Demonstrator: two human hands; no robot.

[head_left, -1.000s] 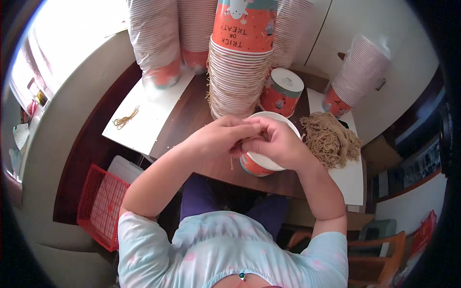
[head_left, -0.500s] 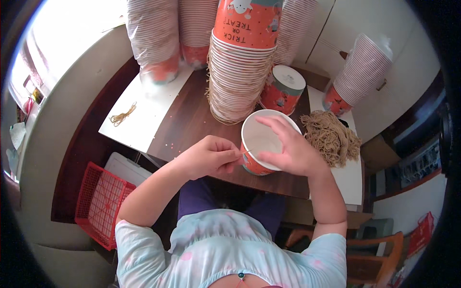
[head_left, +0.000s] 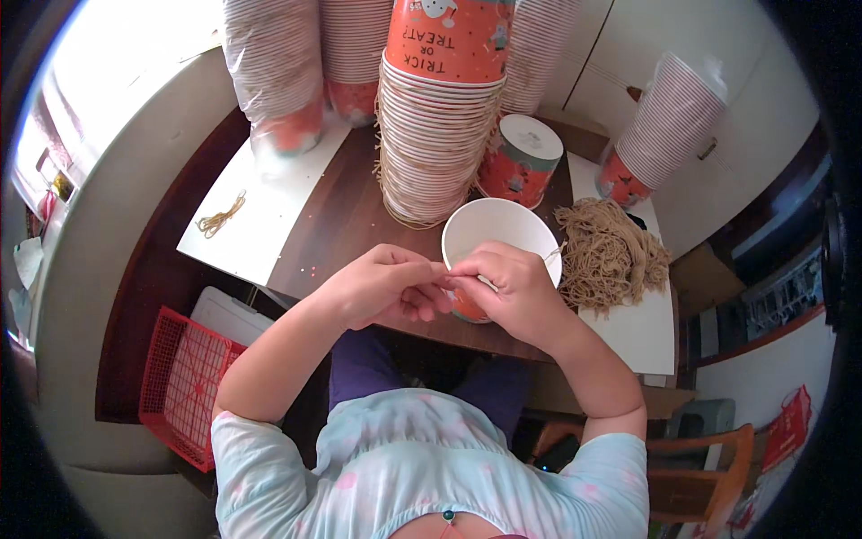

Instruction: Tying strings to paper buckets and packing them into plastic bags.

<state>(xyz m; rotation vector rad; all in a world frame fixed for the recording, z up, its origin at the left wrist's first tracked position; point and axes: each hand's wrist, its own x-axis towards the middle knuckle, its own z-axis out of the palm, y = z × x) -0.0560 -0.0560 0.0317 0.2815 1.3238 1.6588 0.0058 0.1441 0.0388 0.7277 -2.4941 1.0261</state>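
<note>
Head view: left hand [head_left: 382, 286], right hand [head_left: 512, 289] pinch paper cup [head_left: 499, 235] rim at table [head_left: 341, 225] edge.

Room: dark wooden table [head_left: 341, 225]; white cabinet doors [head_left: 628, 54] behind it; red plastic basket [head_left: 184, 382] on the floor at left; orange wooden chair [head_left: 705, 467] at lower right. Bright daylight entered from upper left.

Your cup [head_left: 499, 235] is white inside, orange outside; tan string pile [head_left: 611, 253], dark brown table [head_left: 346, 220], white sheet [head_left: 269, 202], red basket [head_left: 184, 382].
</note>
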